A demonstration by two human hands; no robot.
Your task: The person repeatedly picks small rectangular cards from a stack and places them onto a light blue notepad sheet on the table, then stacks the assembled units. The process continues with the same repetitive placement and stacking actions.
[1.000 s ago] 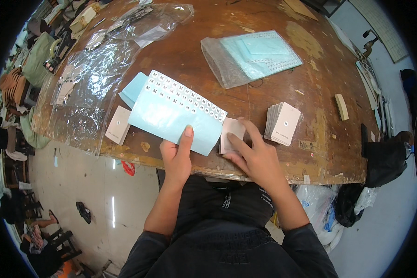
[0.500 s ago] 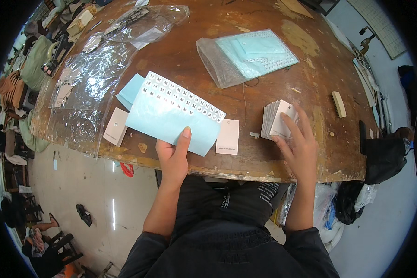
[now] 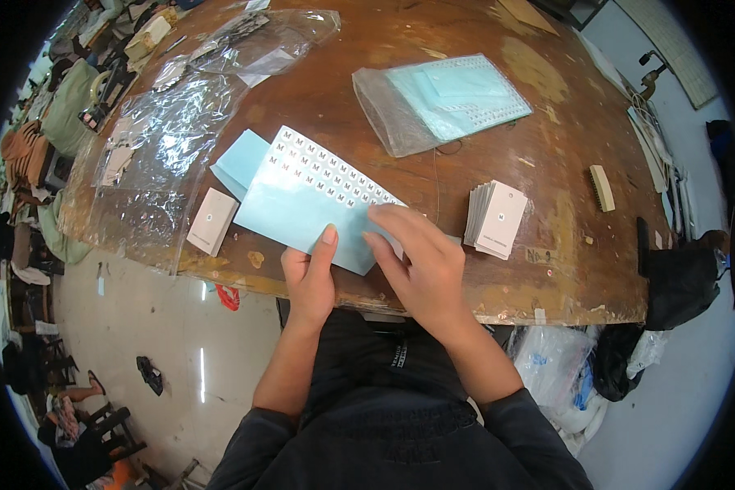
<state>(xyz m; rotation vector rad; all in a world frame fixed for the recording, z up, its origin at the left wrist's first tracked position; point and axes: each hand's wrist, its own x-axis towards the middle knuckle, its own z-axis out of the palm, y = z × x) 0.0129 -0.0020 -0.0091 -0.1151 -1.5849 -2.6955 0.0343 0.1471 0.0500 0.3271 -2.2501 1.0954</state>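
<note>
My left hand (image 3: 311, 273) is closed on the near edge of a light blue sticker sheet (image 3: 290, 200), thumb on top. Rows of small round printed stickers run along the sheet's far side. Over the sheet's right end is my right hand (image 3: 425, 265), its thumb and index finger curved and apart beside the last stickers. A loose pale pink tag on the table is mostly hidden behind that hand. To the right stands a fanned stack of pale pink hang tags (image 3: 498, 220), the top one bearing a round sticker. Another small tag stack (image 3: 212, 222) lies left of the sheet.
A folded blue sheet (image 3: 243, 159) lies partly under the held one. Farther off is a clear bag with blue sticker sheets (image 3: 453, 98). Crumpled clear plastic (image 3: 171, 122) covers the table's left side. A small brush (image 3: 601, 188) rests at the right.
My right hand has left the tag stack and moved left to the sheet's right end. The top tag of the stack is now uncovered. My left hand keeps its hold on the sheet.
</note>
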